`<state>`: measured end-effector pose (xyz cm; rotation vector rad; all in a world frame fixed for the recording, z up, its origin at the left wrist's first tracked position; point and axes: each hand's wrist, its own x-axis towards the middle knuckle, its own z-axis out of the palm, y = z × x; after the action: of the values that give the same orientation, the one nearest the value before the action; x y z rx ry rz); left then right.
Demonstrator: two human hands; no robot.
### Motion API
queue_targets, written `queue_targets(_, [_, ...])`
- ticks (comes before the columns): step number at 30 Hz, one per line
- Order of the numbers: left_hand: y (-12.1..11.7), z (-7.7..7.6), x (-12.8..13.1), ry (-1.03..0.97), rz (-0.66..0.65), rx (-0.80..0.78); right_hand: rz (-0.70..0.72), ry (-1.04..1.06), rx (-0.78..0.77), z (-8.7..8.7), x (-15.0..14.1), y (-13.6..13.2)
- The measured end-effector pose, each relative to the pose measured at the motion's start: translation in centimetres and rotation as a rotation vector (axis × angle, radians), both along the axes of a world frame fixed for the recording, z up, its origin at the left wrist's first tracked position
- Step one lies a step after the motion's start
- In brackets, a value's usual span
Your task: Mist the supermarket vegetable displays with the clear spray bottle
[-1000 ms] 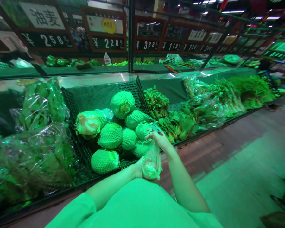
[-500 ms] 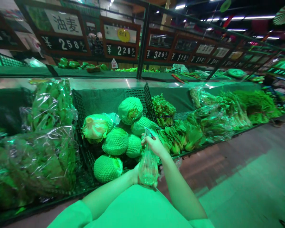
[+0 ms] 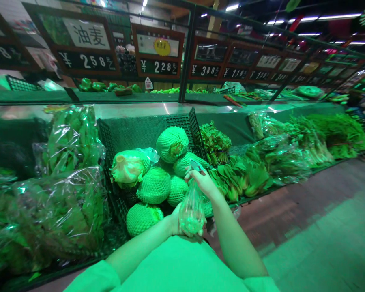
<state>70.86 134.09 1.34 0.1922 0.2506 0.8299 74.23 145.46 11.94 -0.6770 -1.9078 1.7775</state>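
A clear plastic bag (image 3: pixel 192 211) hangs upright close to my body, drawn narrow at the neck and bulging at the bottom. Something pale and shiny fills its lower part; I cannot make out what. My right hand (image 3: pixel 202 181) is closed around the gathered neck, with the bag's top sticking out above the fingers. Under and beside the bulge, my left hand (image 3: pixel 177 222) cups the bag, its fingers partly hidden behind it. Just beyond are round vegetables in foam nets, among them a netted head (image 3: pixel 154 184) and a leafy one (image 3: pixel 128 166) outside the netting.
The netted vegetables lie in a black plastic crate (image 3: pixel 196 127). Bagged leafy greens (image 3: pixel 59 207) fill the left side. Loose leafy greens (image 3: pixel 246 174) and bundled herbs (image 3: pixel 337 136) stretch to the right. Price signs (image 3: pixel 159 52) hang above an upper shelf with green peppers (image 3: pixel 93 85).
My view has shifted slightly left, so the shelf appears a little further right and lower. Both hands keep their hold on the bag.
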Motion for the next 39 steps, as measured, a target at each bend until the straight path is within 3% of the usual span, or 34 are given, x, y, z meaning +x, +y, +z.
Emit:
queue_targets(4, [-0.1, 1.4, -1.0, -0.058, 0.072, -0.096, 0.024, -0.021, -0.044, 1.0, -1.3, 0.5])
queue_targets(11, [-0.5, 1.5, -1.6, -0.085, 0.083, -0.083, 0.042, -0.13, -0.095, 0.1, -3.2, 1.1])
queue_targets(16, [-0.1, 2.8, -2.2, -0.112, 0.069, -0.027, 0.124, 0.011, 0.011, 0.9, -2.9, 2.2])
queue_targets(22, [1.1, 4.6, -3.0, -0.096, 0.071, 0.006, 0.094, 0.004, -0.034, 1.8, -3.3, 4.6])
queue_targets(26, [1.6, 5.6, -3.2, -0.092, 0.155, 0.004, 0.09, 0.022, -0.081, 2.3, -3.8, 6.0])
queue_targets(33, [1.2, 8.4, -3.7, -0.1, 0.433, 0.014, 0.116, 0.078, -0.072, 4.0, -5.9, 7.5])
queue_targets(39, [1.5, 9.6, -3.6, -0.185, 0.504, 0.053, 0.146, -0.02, -0.039, 5.5, -8.1, 7.2])
